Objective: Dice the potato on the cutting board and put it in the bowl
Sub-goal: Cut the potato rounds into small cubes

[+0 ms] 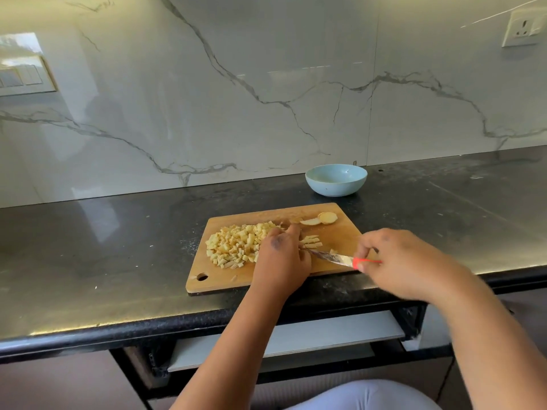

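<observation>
A knife [334, 257] is being gripped by the right hand [405, 261], the fingers being curled round its red handle near the board's right edge, while the blade is being pointed leftward and slightly down, low over the wood. The tip of the blade is being brought up against the left hand [281, 255], which is being rested on the middle of the cutting board [340, 232] with its fingers bent down over a small cluster of potato strips [310, 242]. Those strips are being pressed or steadied by the fingertips; whether they are being pinched cannot be told, since the fingertips are hidden behind the back of the hand.

Just to the left of that hand, a broad pile of diced potato [233, 247] is being kept on the left half of the board, touching the hand's outer edge. At the far edge of the board, two uncut potato slices [321, 219] are being left lying flat, one overlapping the other. A round hanging hole is being shown at the board's near left corner.

Beyond the board, well apart from the dice, a pale blue bowl [336, 180] is being kept on the dark stone counter [118, 247] close to the marble-patterned wall [266, 84]. No potato can be seen inside it. A wall socket [524, 29] is being shown at the upper right.
</observation>
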Action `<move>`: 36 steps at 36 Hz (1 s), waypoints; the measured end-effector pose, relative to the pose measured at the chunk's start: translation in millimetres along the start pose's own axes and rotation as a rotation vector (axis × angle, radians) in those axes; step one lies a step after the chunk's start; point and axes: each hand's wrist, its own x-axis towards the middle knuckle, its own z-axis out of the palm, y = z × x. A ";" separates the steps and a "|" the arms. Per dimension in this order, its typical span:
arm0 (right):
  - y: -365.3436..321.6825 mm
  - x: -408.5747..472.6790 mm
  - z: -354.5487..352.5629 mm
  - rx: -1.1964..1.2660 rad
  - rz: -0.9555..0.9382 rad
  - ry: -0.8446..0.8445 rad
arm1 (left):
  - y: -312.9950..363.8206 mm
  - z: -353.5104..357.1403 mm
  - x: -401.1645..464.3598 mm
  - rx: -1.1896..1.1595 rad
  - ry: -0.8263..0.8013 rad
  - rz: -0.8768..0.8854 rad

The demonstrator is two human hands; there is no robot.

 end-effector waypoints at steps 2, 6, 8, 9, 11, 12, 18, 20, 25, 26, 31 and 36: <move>15.2 4.1 -11.8 0.089 -0.011 -0.061 | 0.3 -0.9 3.2 -0.079 0.017 -0.015; 43.0 15.2 -19.1 0.392 0.070 -0.025 | 5.4 -5.0 14.3 -0.153 -0.022 -0.033; 48.3 19.0 -17.9 0.465 0.088 0.010 | 9.5 -3.9 23.2 -0.072 -0.174 0.002; 49.0 20.8 -16.6 0.473 0.089 0.026 | 12.1 -2.5 27.2 -0.047 -0.263 0.015; 49.3 24.5 -13.0 0.460 0.091 0.072 | 17.4 3.1 32.1 -0.030 -0.417 0.031; 49.7 26.3 -11.1 0.444 0.087 0.096 | 18.6 7.9 33.0 -0.015 -0.454 0.045; 45.8 35.0 -1.3 0.362 0.044 0.130 | 22.4 14.9 40.0 0.088 -0.376 0.182; 43.1 35.4 0.6 0.348 0.037 0.150 | 21.2 12.5 41.3 0.132 -0.388 0.159; 43.2 35.4 0.8 0.276 0.034 0.188 | 3.6 2.7 44.8 0.429 -0.375 0.142; 43.7 35.4 0.2 0.261 0.036 0.192 | -1.7 -0.1 46.2 0.468 -0.369 0.134; 43.9 34.2 -1.1 0.241 0.036 0.207 | -18.4 -9.4 56.3 0.212 -0.308 0.004; 38.8 35.5 3.4 0.229 0.025 0.235 | -19.3 -19.1 70.2 0.008 -0.185 -0.119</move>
